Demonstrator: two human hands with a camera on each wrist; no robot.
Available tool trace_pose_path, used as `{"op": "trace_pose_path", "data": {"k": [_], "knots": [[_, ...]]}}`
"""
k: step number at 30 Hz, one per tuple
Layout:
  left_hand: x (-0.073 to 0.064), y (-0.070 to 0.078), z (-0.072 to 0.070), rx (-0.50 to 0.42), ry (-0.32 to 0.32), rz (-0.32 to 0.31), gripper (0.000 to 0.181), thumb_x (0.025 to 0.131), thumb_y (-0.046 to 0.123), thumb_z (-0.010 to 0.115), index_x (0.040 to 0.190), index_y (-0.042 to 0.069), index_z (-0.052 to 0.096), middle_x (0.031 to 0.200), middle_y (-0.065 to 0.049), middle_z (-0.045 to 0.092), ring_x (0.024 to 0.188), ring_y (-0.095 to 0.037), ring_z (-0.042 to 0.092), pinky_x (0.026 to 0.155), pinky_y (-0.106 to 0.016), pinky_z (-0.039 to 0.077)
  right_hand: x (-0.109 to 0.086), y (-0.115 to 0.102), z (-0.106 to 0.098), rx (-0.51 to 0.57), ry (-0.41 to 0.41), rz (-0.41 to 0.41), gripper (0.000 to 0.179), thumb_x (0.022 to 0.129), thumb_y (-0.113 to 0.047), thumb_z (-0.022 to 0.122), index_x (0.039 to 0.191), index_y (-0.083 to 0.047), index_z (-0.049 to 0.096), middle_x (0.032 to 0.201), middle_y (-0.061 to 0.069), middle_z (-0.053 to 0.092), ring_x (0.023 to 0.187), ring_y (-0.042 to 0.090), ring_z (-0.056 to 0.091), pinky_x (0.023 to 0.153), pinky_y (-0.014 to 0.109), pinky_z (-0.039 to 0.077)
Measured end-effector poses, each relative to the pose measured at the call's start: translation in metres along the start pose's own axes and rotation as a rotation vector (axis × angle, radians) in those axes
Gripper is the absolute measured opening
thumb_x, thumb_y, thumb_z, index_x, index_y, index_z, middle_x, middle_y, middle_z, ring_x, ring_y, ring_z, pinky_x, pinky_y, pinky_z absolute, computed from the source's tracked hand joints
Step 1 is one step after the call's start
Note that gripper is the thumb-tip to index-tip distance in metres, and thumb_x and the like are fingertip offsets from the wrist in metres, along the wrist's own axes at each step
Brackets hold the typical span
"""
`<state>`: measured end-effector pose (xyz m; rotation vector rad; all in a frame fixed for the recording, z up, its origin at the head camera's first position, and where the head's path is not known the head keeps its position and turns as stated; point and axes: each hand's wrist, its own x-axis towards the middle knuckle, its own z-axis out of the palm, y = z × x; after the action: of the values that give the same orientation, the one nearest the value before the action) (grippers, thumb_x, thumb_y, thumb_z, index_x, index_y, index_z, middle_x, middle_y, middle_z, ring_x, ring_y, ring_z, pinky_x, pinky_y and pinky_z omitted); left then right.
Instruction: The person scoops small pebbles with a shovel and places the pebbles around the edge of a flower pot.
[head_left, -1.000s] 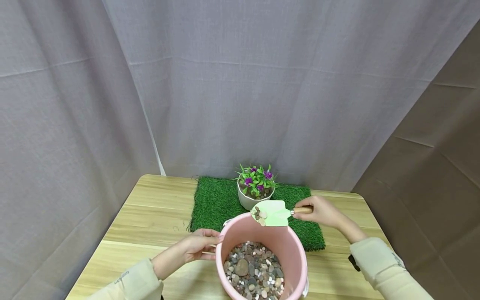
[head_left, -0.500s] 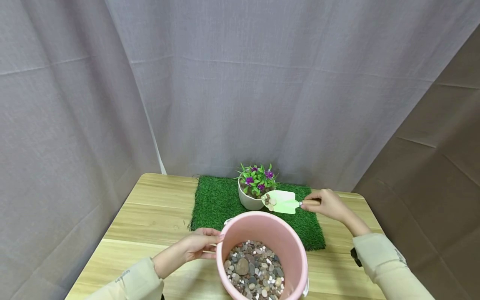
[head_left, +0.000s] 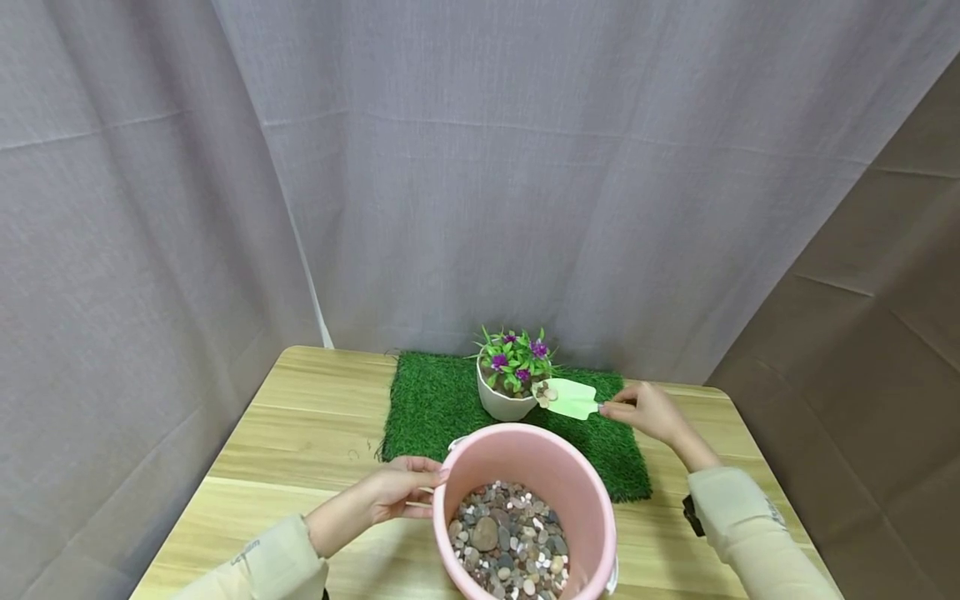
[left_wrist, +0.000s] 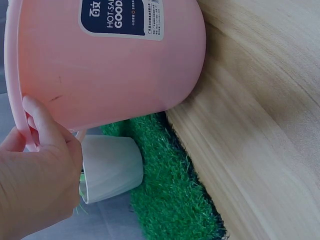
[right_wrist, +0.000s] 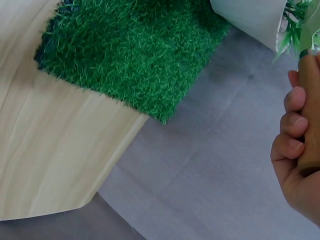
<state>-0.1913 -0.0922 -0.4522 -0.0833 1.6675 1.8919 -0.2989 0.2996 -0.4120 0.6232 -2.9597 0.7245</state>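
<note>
My right hand point(head_left: 651, 412) grips the wooden handle point(right_wrist: 311, 112) of a pale green trowel point(head_left: 573, 398). Several small pebbles point(head_left: 547, 394) lie on the tip of its blade, which overlaps the right rim of a white flowerpot point(head_left: 504, 406). Purple flowers and green leaves point(head_left: 517, 354) fill the pot. With thumb and fingers my left hand point(head_left: 401, 490) pinches the left rim of a pink bucket point(head_left: 525, 454); the left wrist view shows this hold from the side. Mixed pebbles point(head_left: 510, 542) cover the bucket's bottom.
Under the pot lies a green artificial turf mat point(head_left: 431, 408) on a wooden table point(head_left: 315, 417). Grey curtain point(head_left: 480, 183) hangs behind the table. A white bucket handle point(head_left: 612, 575) shows at the bucket's right side.
My right hand has carried the trowel with its pebbles away from above the bucket's far rim to the flowerpot's right rim. My left hand has stayed on the bucket.
</note>
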Motion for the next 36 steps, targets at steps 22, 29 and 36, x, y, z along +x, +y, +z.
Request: {"op": "trace_pose_path", "data": {"k": [22,29,36], "knots": [[0.002,-0.003,-0.001,0.0,-0.003,0.004,0.022,0.089,0.01,0.06,0.109,-0.002,0.057,0.078,0.001,0.064,0.066,-0.005,0.062,0.067,-0.022,0.062,0.027,-0.018,0.007,-0.078,-0.03,0.177,0.028,0.085,-0.031,0.066,0.073,-0.007,0.073,0.051,-0.005,0.048,0.046,0.01,0.034,0.043,0.022,0.031],[0.002,-0.003,-0.002,-0.005,-0.006,0.004,0.02,0.089,0.009,0.059,0.107,0.0,0.058,0.077,0.002,0.063,0.066,-0.005,0.062,0.067,-0.021,0.062,0.037,-0.033,0.004,-0.197,-0.009,0.202,0.046,0.082,-0.029,0.066,0.046,-0.019,0.039,0.044,-0.01,0.026,0.043,0.007,0.023,0.041,0.018,0.017],[0.002,-0.004,-0.001,-0.013,-0.003,0.007,0.018,0.089,0.008,0.059,0.105,0.001,0.059,0.076,0.002,0.062,0.066,-0.005,0.061,0.068,-0.023,0.062,0.044,-0.047,0.004,-0.334,0.025,0.205,0.046,0.076,-0.024,0.062,0.046,-0.021,0.028,0.046,-0.008,0.023,0.047,0.01,0.023,0.04,0.02,0.018]]}}
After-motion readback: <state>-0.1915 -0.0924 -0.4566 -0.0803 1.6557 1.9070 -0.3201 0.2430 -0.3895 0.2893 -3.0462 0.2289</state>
